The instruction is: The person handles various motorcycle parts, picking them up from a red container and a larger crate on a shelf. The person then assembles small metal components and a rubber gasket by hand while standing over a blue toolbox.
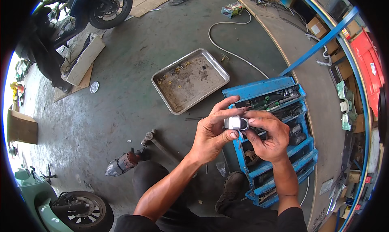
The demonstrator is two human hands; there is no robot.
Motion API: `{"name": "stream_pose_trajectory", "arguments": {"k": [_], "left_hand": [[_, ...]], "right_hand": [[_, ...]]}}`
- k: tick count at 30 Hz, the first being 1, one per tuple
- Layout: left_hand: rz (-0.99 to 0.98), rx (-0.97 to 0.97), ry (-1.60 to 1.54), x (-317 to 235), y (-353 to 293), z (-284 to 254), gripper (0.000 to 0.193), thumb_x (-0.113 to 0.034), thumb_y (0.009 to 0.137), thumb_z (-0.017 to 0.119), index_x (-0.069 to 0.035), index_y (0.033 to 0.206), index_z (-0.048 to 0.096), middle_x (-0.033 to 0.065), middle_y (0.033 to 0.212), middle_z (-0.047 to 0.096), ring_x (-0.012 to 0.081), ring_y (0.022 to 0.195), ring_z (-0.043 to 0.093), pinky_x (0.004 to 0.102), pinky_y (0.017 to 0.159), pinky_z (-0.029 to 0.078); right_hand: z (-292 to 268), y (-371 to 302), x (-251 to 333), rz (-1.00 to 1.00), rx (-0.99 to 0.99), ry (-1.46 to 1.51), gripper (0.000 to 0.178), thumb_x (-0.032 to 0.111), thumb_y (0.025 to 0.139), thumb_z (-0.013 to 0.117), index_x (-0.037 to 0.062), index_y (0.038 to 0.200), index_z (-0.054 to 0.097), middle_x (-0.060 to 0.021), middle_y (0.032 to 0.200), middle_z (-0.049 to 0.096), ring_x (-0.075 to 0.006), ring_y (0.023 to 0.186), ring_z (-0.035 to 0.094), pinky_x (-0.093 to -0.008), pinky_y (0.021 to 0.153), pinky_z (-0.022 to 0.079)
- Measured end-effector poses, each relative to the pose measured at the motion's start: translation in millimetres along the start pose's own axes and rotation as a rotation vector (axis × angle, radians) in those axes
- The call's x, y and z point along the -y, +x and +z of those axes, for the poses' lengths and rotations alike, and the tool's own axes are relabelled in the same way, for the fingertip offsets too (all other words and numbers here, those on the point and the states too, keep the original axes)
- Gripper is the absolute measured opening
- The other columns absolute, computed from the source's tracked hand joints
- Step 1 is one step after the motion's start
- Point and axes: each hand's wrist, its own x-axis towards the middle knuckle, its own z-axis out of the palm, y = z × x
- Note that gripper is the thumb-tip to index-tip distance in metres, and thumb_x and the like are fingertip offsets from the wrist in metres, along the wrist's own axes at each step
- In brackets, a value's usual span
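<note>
My left hand (207, 135) is closed on a short, shiny silver metal cylinder (232, 123), held between thumb and fingers. At its right end is a dark ring-like piece (244, 124), pinched by the thumb and fingertips of my right hand (270, 138). The two pieces touch, but I cannot tell whether they are joined. Both hands are raised over the left edge of a blue tiered toolbox (264, 167), whose trays hold sockets and hand tools. Beyond my hands, a shallow metal tray (190, 88) on the floor holds small washers and rings along its far left side.
A hammer (164, 147) and a power tool (122, 163) lie by my left knee. A green scooter's wheel (83, 213) is at lower left, a motorcycle wheel (110, 9) at upper left. A pale hose (227, 48) crosses the floor; a workbench (314, 98) runs along the right.
</note>
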Motion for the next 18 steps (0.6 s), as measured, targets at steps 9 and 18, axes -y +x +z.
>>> {"name": "stream_pose_trajectory", "arguments": {"k": [9,18], "left_hand": [[0.011,0.025,0.019,-0.2,0.6,0.6,0.053,-0.021,0.078,0.078,-0.004,0.126,0.063,0.0130,0.149,0.035,0.0253,0.129,0.050,0.0415,0.106,0.046],[0.038,0.056,0.041,0.8,-1.1,-2.6,0.051,-0.017,0.081,0.077,-0.007,0.129,0.061,0.0177,0.150,0.035,0.0320,0.130,0.049,0.0469,0.106,0.045]], "right_hand": [[-0.4,-1.9,-3.4,-0.039,-0.013,0.020,0.035,-0.005,0.074,0.078,0.0033,0.104,0.062,-0.0162,0.103,0.070,-0.0307,0.096,0.070,-0.0382,0.082,0.058],[5.2,-2.6,-4.2,-0.089,-0.026,-0.004,0.035,-0.005,0.073,0.078,0.0026,0.104,0.063,-0.0156,0.101,0.070,-0.0315,0.095,0.070,-0.0373,0.081,0.059]]}}
